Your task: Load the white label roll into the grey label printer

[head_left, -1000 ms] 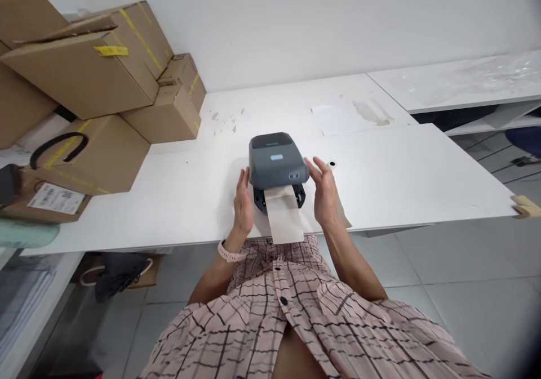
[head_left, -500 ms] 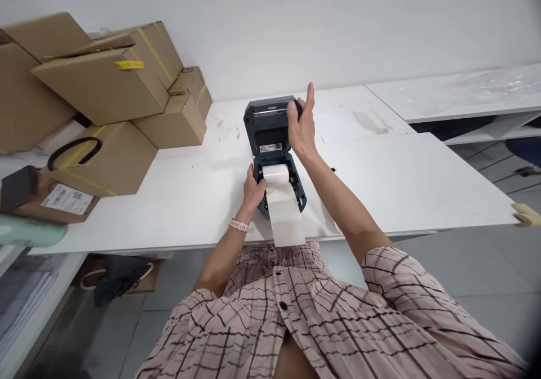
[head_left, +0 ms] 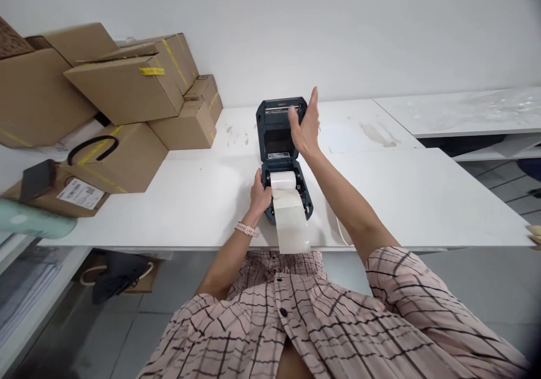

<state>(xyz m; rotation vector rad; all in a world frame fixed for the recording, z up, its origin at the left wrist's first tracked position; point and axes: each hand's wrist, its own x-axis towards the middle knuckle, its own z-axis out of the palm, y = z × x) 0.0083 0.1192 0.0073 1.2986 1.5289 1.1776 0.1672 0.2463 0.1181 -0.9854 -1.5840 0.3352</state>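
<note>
A dark label printer [head_left: 310, 203] stands on the white table with its lid [head_left: 274, 121] raised. Inside it lies a white label roll [head_left: 283, 181], and a pale strip of labels [head_left: 292, 230] runs out over the front, past the table edge. My left hand [head_left: 260, 194] grips the printer's left side, its thumb at the inner rim beside the roll. At the lid's right edge is my right hand [head_left: 306, 126], fingers stretched upward and thumb apart in front of the lid. Whether its palm touches the lid, I cannot tell.
Several cardboard boxes [head_left: 122, 89] are piled at the left, with a black curved handle [head_left: 91, 142] among them. A mint-green roll [head_left: 36, 219] lies at the table's left end. The wall rises behind the table [head_left: 380, 199]; a shelf unit [head_left: 477, 111] adjoins at right.
The lid leans further back and shows more of its inside. My right hand's fingers, earlier bent around the lid corner, are now straighter. My left hand keeps its hold; the view has shifted slightly.
</note>
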